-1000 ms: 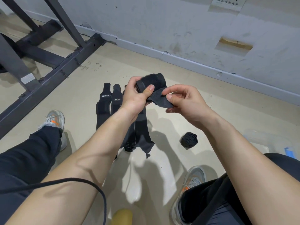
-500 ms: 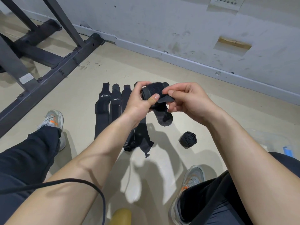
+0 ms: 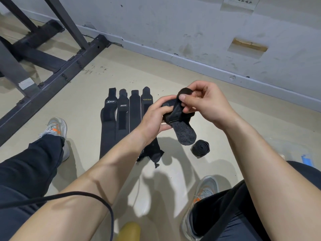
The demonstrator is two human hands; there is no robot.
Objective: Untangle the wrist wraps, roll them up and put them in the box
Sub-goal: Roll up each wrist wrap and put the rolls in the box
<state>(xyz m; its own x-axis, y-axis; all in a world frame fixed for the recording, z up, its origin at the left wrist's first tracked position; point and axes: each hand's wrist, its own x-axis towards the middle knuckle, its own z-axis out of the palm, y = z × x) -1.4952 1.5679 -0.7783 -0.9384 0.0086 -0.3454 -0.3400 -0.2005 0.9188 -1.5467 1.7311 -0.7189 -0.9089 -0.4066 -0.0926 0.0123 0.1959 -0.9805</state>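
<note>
The right hand (image 3: 208, 103) has let go of the loose end and now pinches the top of the black fabric wrist wrap roll (image 3: 173, 110). The roll's fuzzy tail (image 3: 186, 134) now hangs free below the left hand (image 3: 152, 119).

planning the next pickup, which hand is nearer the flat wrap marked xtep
Left. The left hand is held right of the XTEP wrap, over its neighbours; the right hand is farther right, past the left.

Floor (image 3: 173, 72) btwn wall (image 3: 191, 32) & flat wraps (image 3: 107, 129): open. Metal frame (image 3: 52, 82) blocks far left. Rolled wrap (image 3: 200, 148) lies just right of flat ones, bare floor round it. Gripping the held wrap (image 3: 185, 133), left hand (image 3: 152, 117) & right hand (image 3: 206, 103) overhang their right edge.
</note>
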